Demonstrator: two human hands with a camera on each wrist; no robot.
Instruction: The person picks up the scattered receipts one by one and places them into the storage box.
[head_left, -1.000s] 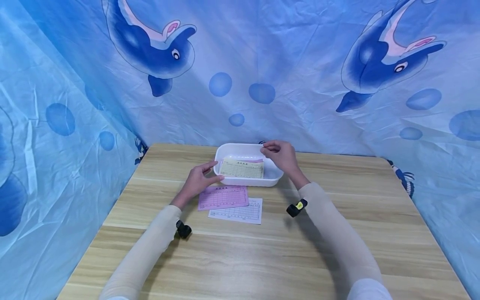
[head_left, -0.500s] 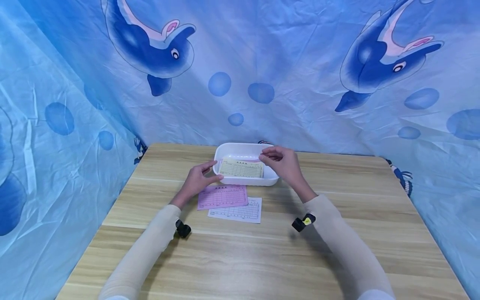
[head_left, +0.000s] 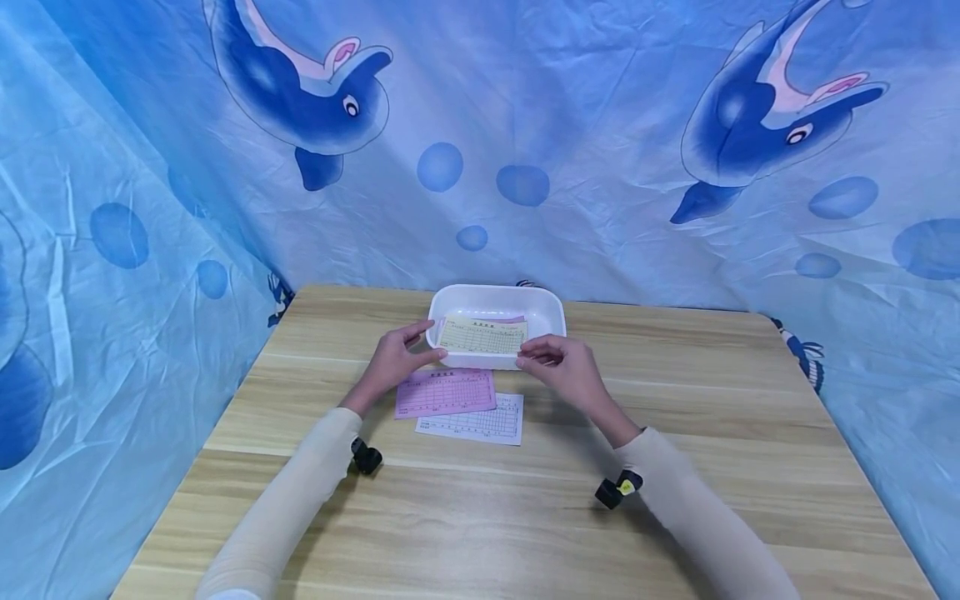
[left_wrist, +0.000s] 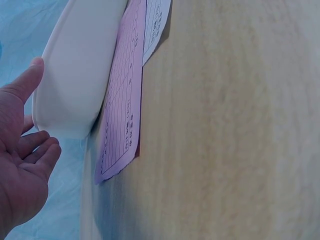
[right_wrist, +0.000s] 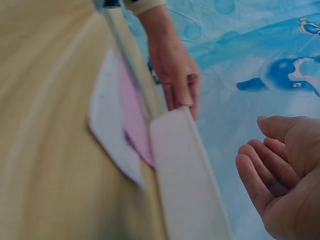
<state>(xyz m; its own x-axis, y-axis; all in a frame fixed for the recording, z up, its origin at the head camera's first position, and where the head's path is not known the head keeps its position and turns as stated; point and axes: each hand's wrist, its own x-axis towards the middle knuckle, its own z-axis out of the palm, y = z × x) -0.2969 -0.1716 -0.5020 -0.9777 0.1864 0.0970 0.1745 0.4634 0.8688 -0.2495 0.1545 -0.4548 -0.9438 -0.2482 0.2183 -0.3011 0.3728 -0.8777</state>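
My left hand (head_left: pixel 395 358) grips the left end of a white plastic tub (head_left: pixel 553 310), thumb on the near wall and fingers round the corner. In the left wrist view the thumb presses the tub's side. Inside the tub lies a pale yellow printed slip (head_left: pixel 482 336), with a pink slip (head_left: pixel 513 320) showing behind it. My right hand (head_left: pixel 564 367) is at the tub's near right rim, fingers loosely bent and holding nothing; the right wrist view shows the hand (right_wrist: pixel 285 175) with a gap between thumb and fingers.
In front of the tub, a pink printed slip (head_left: pixel 445 392) overlaps a white printed slip (head_left: pixel 480 423) on the wooden table (head_left: pixel 480 517). A blue dolphin-print cloth (head_left: pixel 480 125) hangs close behind the table's far edge.
My right hand has come down toward me from above the tub's far right side to its near rim. The left hand, tub and slips have stayed put.
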